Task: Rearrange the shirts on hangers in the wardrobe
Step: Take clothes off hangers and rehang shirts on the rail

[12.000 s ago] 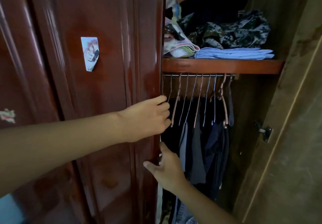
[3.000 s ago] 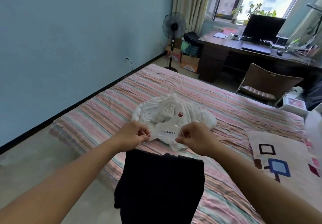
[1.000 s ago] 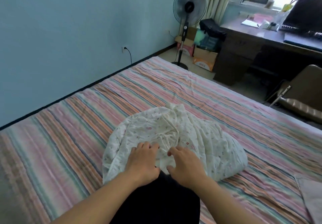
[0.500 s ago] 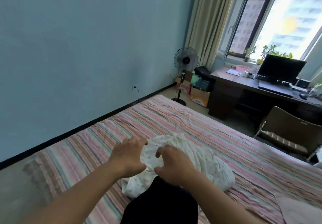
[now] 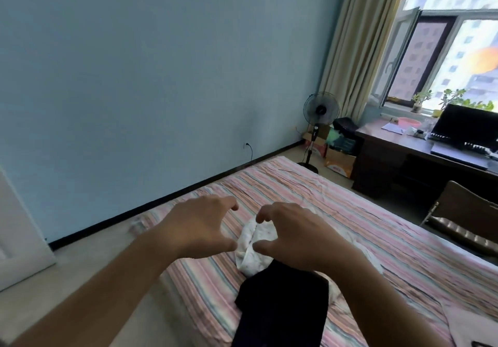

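Observation:
A dark shirt lies over the near edge of the striped bed, its lower part hanging toward the floor. Just beyond it sits a crumpled white patterned garment. My left hand hovers to the left of the white garment with its fingers spread and curved, holding nothing. Above the same bundle is my right hand, also spread and empty, its thumb close to the cloth. No hanger shows, and the wardrobe is out of view.
A standing fan and boxes stand beyond the bed by the blue wall. A dark desk with a monitor is under the window, a brown chair beside it. A pillow lies at the lower right.
Both hands have come off the white garment and now hover above it with spread fingers. The dark shirt stays on the bed edge. My view has tilted upward.

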Demonstrator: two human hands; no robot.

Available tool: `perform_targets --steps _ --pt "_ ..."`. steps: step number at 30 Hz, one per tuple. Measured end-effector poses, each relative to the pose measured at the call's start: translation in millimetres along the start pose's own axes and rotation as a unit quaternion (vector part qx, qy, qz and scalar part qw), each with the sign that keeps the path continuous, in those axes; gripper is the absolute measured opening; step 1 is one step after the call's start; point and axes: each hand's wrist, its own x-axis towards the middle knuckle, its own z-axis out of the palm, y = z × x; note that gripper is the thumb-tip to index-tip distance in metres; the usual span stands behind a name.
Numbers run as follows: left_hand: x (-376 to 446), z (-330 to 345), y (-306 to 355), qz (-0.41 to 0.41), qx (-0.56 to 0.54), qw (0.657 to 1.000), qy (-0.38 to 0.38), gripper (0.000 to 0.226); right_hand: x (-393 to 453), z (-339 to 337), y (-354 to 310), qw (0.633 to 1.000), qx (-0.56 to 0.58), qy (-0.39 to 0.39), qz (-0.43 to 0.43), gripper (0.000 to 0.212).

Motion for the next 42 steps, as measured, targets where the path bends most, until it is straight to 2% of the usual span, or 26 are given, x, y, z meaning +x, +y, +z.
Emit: perform_targets --steps 5,12,19,23,25,29,34,40,42 --pt "-58 -51 -10 -0.046 -0.043 0.997 0.053 0.070 -1 -37 -48 0.995 -0.020 0.010 -0.100 0.059" --pt "-121 -91 -36 -0.179 -0.037 0.973 0.143 0.068 30 -64 -109 0.964 -0.027 0.021 -0.262 0.056" --pt "-208 -118 -38 -0.326 -0.053 0.920 0.210 0.064 49 -66 -178 0.908 -0.021 0.009 -0.418 0.055" --pt "-264 -126 -28 -0.406 -0.057 0.885 0.223 0.061 45 -60 -226 0.870 0.004 -0.006 -0.493 0.057" --pt "-295 -129 -21 -0.451 -0.043 0.863 0.222 0.060 40 -57 -251 0.850 0.018 -0.015 -0.526 0.051" --pt "-348 -133 -8 -0.529 -0.011 0.819 0.220 0.065 29 -46 -296 0.816 0.047 -0.033 -0.575 0.035" --pt "-406 -136 3 -0.610 0.023 0.762 0.217 0.067 5 -30 -352 0.789 0.059 -0.046 -0.610 0.046" --pt "-471 -140 0 -0.631 0.044 0.742 0.223 0.036 -18 -6 -419 0.778 0.071 -0.060 -0.621 0.045" --pt "-492 -139 -5 -0.640 0.073 0.731 0.225 0.035 -25 1 -439 0.768 0.085 -0.067 -0.631 0.043"
